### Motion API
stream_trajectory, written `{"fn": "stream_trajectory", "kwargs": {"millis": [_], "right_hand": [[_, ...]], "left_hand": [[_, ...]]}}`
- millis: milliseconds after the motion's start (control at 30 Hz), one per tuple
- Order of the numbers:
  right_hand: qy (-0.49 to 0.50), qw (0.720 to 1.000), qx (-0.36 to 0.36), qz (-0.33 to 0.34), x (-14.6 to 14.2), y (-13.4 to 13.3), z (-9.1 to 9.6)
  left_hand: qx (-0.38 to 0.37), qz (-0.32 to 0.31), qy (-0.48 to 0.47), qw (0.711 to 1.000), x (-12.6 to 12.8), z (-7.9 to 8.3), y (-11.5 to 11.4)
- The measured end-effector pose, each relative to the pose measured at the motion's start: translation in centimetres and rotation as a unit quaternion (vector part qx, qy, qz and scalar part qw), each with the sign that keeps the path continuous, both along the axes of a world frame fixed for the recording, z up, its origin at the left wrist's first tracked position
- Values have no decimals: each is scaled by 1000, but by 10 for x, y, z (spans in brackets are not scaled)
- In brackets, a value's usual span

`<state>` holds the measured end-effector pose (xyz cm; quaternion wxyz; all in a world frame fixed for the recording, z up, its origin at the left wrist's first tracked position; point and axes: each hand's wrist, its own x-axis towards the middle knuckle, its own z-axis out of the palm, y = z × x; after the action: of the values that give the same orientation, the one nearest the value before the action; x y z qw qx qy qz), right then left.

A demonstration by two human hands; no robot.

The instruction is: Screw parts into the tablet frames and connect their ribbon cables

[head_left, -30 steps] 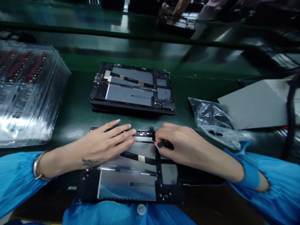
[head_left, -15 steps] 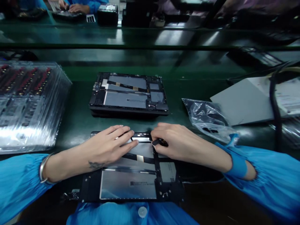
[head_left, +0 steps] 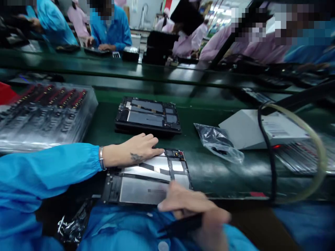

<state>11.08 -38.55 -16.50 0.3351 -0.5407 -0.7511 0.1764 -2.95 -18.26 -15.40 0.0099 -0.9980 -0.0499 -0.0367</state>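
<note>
An opened tablet chassis [head_left: 146, 184] with silver shields and black ribbon cables lies flat at the near edge of the green bench. My left hand [head_left: 136, 150] rests on its far left corner, fingers stretched out flat. My right hand [head_left: 193, 212] is at the chassis's near right edge, curled around a thin black tool [head_left: 180, 225]; it is blurred by motion. A second opened tablet chassis [head_left: 148, 116] sits farther back on the bench.
A stack of clear plastic trays [head_left: 44, 115] holding small parts stands at the left. A clear plastic bag [head_left: 217, 141], a grey box [head_left: 251, 127] and looping cables [head_left: 269, 153] are at the right. Other workers sit at the far bench. Crumpled plastic [head_left: 70, 225] lies near my lap.
My right hand has pulled back from the chassis's top edge to its near right edge, still holding the black tool. The view has tilted up. My left hand stays on the chassis.
</note>
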Motion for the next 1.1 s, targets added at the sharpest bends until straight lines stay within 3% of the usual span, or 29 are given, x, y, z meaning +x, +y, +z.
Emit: {"fn": "stream_trajectory", "kwargs": {"millis": [100, 167, 367, 633, 767, 900, 1000, 1100], "right_hand": [[238, 971, -7, -15, -32, 2, -26], [300, 954, 30, -8, -40, 6, -36], [259, 949, 168, 72, -34, 16, -45], [149, 950, 273, 17, -32, 32, -48], [24, 947, 309, 86, -13, 28, -33], [-186, 905, 343, 172, 19, 23, -7], [-224, 893, 370, 129, 40, 20, 9], [-93, 917, 386, 28, 49, 17, 18]], "left_hand": [[-154, 107, 19, 982, 2, 5, 8], [-206, 147, 27, 967, 4, 9, 14], [-284, 162, 51, 944, 8, 21, 34], [-397, 138, 8, 907, -4, 37, 41], [-468, 138, -17, 873, -8, 44, 34], [-529, 134, -67, 835, -13, 60, 32], [-573, 136, -92, 803, -12, 71, 30], [-618, 132, -145, 762, -9, 75, 22]]}}
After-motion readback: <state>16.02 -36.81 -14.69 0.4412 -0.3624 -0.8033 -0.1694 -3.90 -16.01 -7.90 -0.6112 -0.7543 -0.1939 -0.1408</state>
